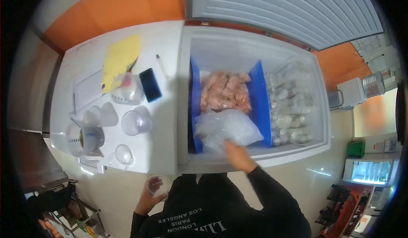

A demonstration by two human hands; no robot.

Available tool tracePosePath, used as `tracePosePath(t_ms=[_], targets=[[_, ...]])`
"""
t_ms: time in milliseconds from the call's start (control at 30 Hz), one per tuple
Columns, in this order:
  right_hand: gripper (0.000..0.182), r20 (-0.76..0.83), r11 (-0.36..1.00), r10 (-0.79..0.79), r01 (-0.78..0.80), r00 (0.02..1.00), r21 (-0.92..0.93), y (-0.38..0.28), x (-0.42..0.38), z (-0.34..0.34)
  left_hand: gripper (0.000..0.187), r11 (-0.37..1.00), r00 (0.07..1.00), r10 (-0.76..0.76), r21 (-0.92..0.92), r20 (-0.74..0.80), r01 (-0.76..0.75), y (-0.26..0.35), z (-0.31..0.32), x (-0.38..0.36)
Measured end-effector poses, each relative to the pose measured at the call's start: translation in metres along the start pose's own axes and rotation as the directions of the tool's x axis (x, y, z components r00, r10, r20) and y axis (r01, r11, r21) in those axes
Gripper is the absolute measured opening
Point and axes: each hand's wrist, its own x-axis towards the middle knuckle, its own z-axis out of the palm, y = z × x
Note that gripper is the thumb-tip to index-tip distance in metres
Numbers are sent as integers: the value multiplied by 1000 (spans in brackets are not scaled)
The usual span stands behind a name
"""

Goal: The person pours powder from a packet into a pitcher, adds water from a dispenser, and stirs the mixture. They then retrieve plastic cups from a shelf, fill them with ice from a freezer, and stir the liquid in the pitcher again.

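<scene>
My left hand (147, 200) is closed around a clear plastic cup (162, 188) in front of the counter, and its fingers show through the cup. My right hand (238, 156) reaches into the open chest freezer (254, 154) and grips the near edge of a whitish plastic bag (229, 127); its fingertips are partly hidden and slightly blurred. Behind that bag lie clear bags of orange-pink pieces (225, 91), which look like frozen food. A blue divider (259, 104) separates them from several clear bottles (289, 121) on the right.
The white closed lid (159, 110) on the left bears a phone (150, 85), a pen (162, 65), yellow paper (121, 55), a clear pitcher (129, 91), a plastic tub (136, 123) and a small cup (123, 155). The raised freezer lid (289, 8) stands behind. A lit display fridge (372, 171) is at right.
</scene>
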Motion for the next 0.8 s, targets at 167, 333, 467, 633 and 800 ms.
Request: tracePosePath(t_ms=[167,333,467,633,800], targets=[[26,-553,768,544,-110,631,631,168,37,-1,77,993,997,-58,102,47,53,6,47,45],[28,321,988,114,-75,940,-133,204,42,6,80,993,990,-102,76,98,95,36,101,83],[34,-116,931,195,-147,974,335,199,73,-47,81,987,985,-160,38,57,158,33,124,88],[30,144,958,-154,184,978,-221,247,58,44,80,980,980,-197,27,-4,197,37,151,100],[21,-116,986,-142,151,983,73,241,115,4,80,977,976,-202,53,-74,207,49,159,100]])
